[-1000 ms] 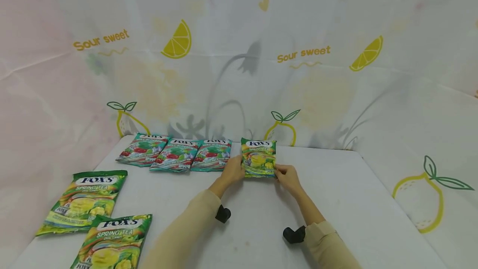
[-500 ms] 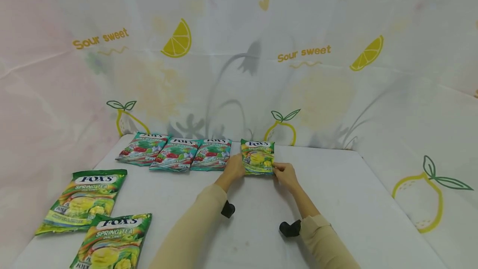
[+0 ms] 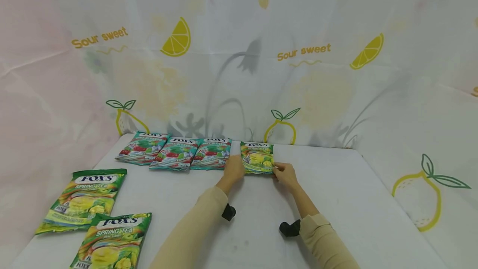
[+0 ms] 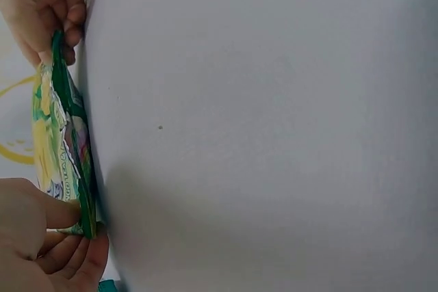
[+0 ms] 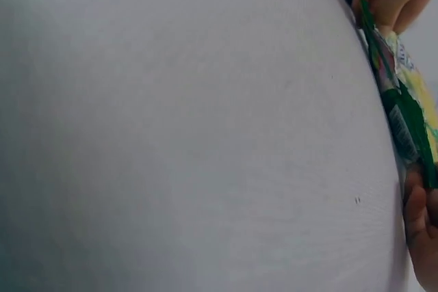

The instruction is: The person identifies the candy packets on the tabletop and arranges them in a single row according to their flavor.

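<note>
White top: smooth, straight-edged counter (image 3: 347, 211)
Behind and beside: pale, creased white-and-pink fabric-like backdrop (image 3: 220, 15)
Yellow: lemon slices (image 3: 176, 38), green-leafed lemon outlines (image 3: 418, 200)
Orange: "Sour sweet" lettering (image 3: 304, 52)
Grey: drooping printed flower (image 3: 252, 56)
Light: soft, rather dim

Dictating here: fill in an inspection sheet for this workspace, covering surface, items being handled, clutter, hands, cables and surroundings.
Surface: white table, a few small specks.
Job's things: held Spring Tea bag near the far edge; three teal Fox's bags in a row to its left; two other Spring Tea bags at near left.
Clutter: nothing seen.
Hands: left hand pinches the held bag's left side; right hand pinches its right side.
Cables: nothing seen.
Surroundings: pale backdrop printed with lemons and "Sour sweet".
</note>
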A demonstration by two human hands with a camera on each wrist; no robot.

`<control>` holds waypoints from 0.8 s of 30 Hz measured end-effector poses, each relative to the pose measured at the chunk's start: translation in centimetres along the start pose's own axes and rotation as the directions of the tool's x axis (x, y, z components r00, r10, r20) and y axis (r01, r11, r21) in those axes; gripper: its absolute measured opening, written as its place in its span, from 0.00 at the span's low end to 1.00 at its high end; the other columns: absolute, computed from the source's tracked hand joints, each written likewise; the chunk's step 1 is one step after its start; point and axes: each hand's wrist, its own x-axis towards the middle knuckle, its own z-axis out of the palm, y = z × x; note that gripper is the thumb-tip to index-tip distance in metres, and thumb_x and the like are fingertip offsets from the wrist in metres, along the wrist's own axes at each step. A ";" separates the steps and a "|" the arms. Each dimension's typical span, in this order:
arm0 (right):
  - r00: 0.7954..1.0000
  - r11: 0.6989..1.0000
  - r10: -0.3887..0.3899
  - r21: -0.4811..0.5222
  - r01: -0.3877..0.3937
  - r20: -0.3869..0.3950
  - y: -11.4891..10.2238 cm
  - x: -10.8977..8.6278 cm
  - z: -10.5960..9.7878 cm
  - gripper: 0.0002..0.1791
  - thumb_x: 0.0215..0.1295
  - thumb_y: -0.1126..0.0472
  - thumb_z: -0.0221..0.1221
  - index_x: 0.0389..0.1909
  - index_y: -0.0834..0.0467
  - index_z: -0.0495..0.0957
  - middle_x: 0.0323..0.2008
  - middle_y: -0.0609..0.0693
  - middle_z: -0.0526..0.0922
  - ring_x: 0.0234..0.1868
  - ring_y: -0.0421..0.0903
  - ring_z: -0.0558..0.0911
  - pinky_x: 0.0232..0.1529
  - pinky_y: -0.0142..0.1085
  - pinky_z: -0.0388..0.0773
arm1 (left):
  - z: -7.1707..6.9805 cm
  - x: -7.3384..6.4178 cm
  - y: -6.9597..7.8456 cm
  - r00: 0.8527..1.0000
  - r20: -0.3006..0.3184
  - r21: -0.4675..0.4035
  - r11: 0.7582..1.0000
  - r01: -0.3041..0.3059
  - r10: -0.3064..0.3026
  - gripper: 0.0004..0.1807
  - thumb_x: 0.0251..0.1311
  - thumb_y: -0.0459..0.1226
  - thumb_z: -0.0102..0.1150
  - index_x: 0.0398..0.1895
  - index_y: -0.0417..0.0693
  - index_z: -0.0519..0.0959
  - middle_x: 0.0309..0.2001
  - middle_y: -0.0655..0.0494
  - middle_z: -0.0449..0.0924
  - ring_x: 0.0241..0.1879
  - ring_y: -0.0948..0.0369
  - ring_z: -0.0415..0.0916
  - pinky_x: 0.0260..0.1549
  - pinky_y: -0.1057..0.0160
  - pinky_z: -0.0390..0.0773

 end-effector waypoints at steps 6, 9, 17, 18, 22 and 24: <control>0.998 0.996 -0.042 -0.084 0.038 -0.042 0.6 -0.2 0.1 0.19 0.62 0.68 0.54 0.52 0.74 0.74 0.36 0.64 0.83 0.24 0.40 0.79 0.27 0.31 0.76 | 0.5 -0.5 0.2 1.000 -0.016 0.067 0.997 -0.026 0.027 0.02 0.52 0.26 0.60 0.27 0.32 0.79 0.27 0.44 0.80 0.29 0.53 0.78 0.30 0.59 0.79; 0.994 0.986 -0.078 -0.153 0.067 -0.072 0.9 -0.4 0.1 0.18 0.61 0.66 0.57 0.48 0.74 0.76 0.32 0.63 0.83 0.22 0.40 0.78 0.27 0.32 0.76 | 0.8 -0.8 0.3 0.998 -0.044 0.078 0.996 -0.035 0.038 0.02 0.52 0.26 0.60 0.27 0.32 0.79 0.28 0.43 0.80 0.32 0.51 0.79 0.34 0.57 0.79; 0.984 0.974 -0.109 -0.213 0.078 -0.140 1.2 -1.2 0.0 0.15 0.60 0.61 0.61 0.36 0.72 0.78 0.26 0.58 0.81 0.22 0.43 0.77 0.25 0.33 0.74 | 1.3 -1.3 0.1 0.992 -0.107 0.115 0.992 -0.054 0.067 0.03 0.52 0.25 0.59 0.24 0.31 0.79 0.26 0.43 0.79 0.31 0.51 0.78 0.34 0.58 0.79; 0.983 0.973 -0.118 -0.213 0.086 -0.143 1.2 -1.3 0.0 0.14 0.59 0.61 0.61 0.36 0.72 0.78 0.25 0.58 0.81 0.22 0.43 0.77 0.24 0.33 0.74 | 1.3 -1.3 0.0 0.992 -0.108 0.119 0.991 -0.054 0.067 0.03 0.52 0.26 0.59 0.23 0.31 0.79 0.26 0.42 0.79 0.31 0.51 0.78 0.34 0.58 0.79; 0.980 0.973 -0.131 -0.210 0.098 -0.149 1.4 -1.4 0.2 0.13 0.59 0.62 0.62 0.34 0.71 0.78 0.24 0.56 0.80 0.21 0.42 0.76 0.23 0.31 0.72 | 1.5 -1.4 -0.1 0.992 -0.112 0.110 0.993 -0.039 0.052 0.03 0.51 0.26 0.59 0.25 0.30 0.79 0.26 0.42 0.78 0.31 0.51 0.77 0.34 0.59 0.79; 0.981 0.974 -0.129 -0.204 0.099 -0.143 1.4 -1.4 0.3 0.13 0.58 0.62 0.62 0.35 0.71 0.78 0.24 0.56 0.80 0.22 0.43 0.76 0.23 0.31 0.72 | 1.6 -1.4 -0.2 0.992 -0.117 0.101 0.994 -0.035 0.047 0.03 0.52 0.26 0.59 0.26 0.30 0.79 0.27 0.41 0.78 0.31 0.51 0.77 0.34 0.58 0.79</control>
